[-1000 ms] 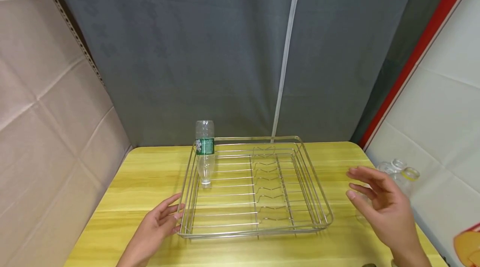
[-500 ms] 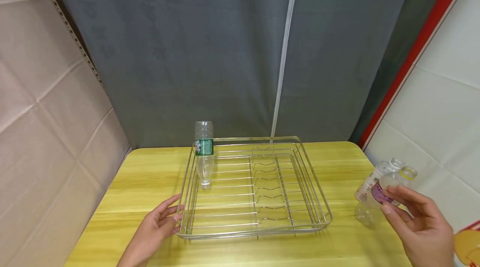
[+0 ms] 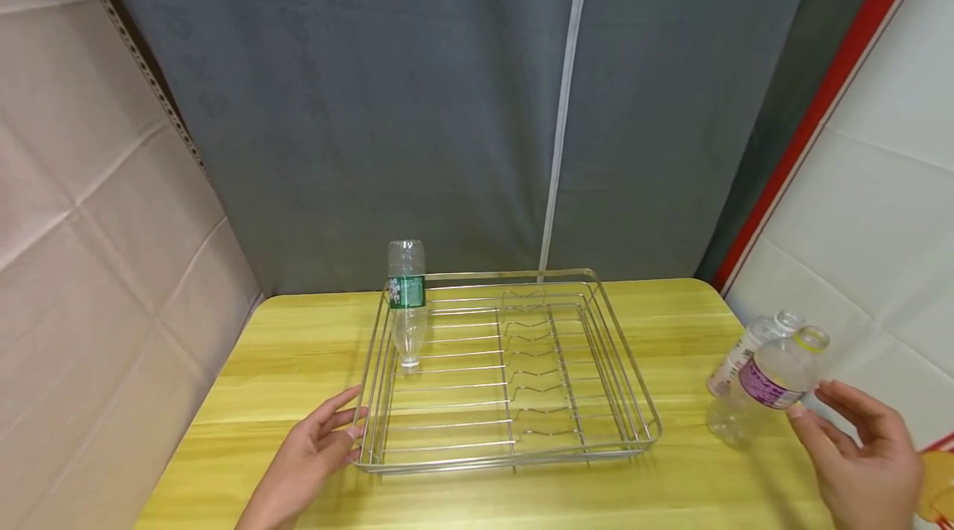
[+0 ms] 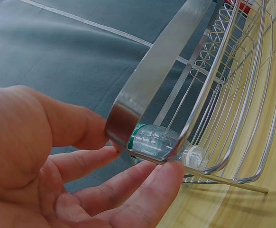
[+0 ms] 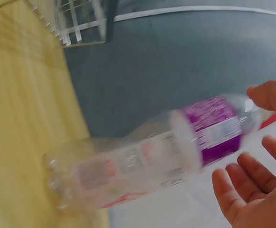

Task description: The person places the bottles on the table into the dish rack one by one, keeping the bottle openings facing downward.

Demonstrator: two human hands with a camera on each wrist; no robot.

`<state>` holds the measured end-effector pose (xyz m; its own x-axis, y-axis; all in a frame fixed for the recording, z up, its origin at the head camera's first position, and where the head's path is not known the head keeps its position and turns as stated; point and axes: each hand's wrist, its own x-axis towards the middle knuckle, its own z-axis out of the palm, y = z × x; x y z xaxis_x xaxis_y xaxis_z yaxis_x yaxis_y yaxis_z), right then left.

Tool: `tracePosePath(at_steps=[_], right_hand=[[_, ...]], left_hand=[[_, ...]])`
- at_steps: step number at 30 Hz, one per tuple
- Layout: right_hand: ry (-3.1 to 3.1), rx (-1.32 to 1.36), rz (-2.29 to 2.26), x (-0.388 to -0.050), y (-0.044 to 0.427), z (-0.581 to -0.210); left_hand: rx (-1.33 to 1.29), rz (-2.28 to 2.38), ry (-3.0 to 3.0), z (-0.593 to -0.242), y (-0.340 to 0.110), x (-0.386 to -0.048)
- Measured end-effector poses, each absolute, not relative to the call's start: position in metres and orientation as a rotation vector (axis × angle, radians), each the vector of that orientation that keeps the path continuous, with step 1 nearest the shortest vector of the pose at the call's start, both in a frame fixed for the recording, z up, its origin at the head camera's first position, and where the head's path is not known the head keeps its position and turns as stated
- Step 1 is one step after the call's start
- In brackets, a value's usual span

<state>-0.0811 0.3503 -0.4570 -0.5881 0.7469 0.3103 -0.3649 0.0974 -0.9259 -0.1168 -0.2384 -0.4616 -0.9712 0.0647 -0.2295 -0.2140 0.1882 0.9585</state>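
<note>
On the wooden table, a wire dish rack (image 3: 499,466) has my left hand (image 3: 301,451) at its left front corner. In the left wrist view, the thumb and fingertips hold the flat rim band (image 4: 147,80) and wire there. A clear bottle with a green label (image 3: 407,291) stands neck down in the rack's left side. To the right, my right hand (image 3: 864,451) is beside an uncapped clear bottle with a purple label (image 3: 768,385), fingers loosely spread. Contact is unclear. Behind it stands another clear bottle with a pale printed label (image 3: 734,360), partly hidden.
A grey curtain (image 3: 410,116) hangs behind the table (image 3: 276,348). A pale quilted wall (image 3: 97,281) borders the left and a white panel (image 3: 872,240) the right, near the bottles. Wavy wire dividers (image 3: 537,364) run along the rack's inside.
My right hand has moved right and down, from left of the bottles to the right side of the purple-labelled one, which now shows more fully. My left hand stays at the rack's corner.
</note>
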Motion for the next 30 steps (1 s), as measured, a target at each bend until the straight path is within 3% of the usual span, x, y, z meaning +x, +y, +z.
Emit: tracePosePath(at_steps=[9, 30], right_hand=[[-1.72, -0.682, 1.593, -0.099, 0.36, -0.483], [-2.018, -0.764, 1.455, -0.11, 0.359, -0.504]], left_hand=[[-0.144, 1.86, 2.223, -0.463, -0.239, -0.119], [-0.136, 1.877, 2.215, -0.463, -0.24, -0.117]])
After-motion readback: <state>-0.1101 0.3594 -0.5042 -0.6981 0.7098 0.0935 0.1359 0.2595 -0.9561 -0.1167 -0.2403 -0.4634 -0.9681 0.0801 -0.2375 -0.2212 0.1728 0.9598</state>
